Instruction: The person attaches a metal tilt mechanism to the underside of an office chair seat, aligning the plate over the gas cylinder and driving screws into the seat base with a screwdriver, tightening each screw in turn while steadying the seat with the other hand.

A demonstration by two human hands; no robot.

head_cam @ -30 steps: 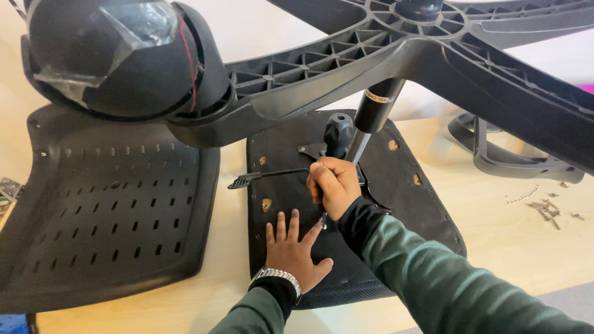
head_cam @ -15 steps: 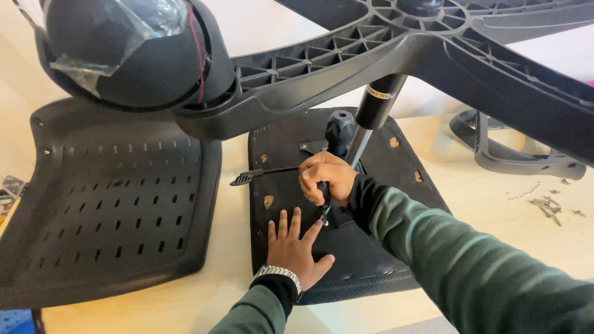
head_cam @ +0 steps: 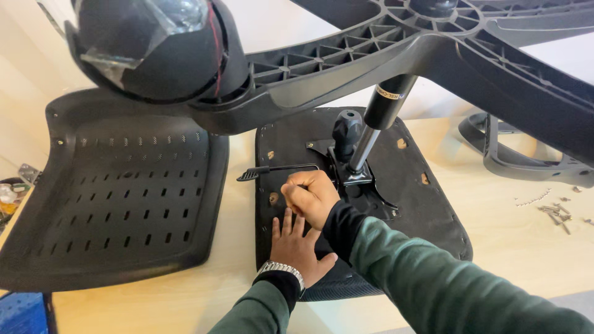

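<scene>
Two hands on the upturned black fabric-covered chair seat (head_cam: 427, 216).
Left hand (head_cam: 297, 247) spread flat, steadying; right hand (head_cam: 312, 196) fisted, contents hidden, beside the black metal mechanism plate (head_cam: 359, 182).

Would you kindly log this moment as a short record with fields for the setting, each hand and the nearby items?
Setting: pale wooden table seen from the head camera
Left hand: flat, palm down on the upturned seat, metal watch on the wrist
Right hand: closed in a fist around something hidden, beside the mechanism plate
Above: star base on the gas cylinder, wrapped caster
Beside: perforated backrest at left, armrest and loose screws at right
</scene>
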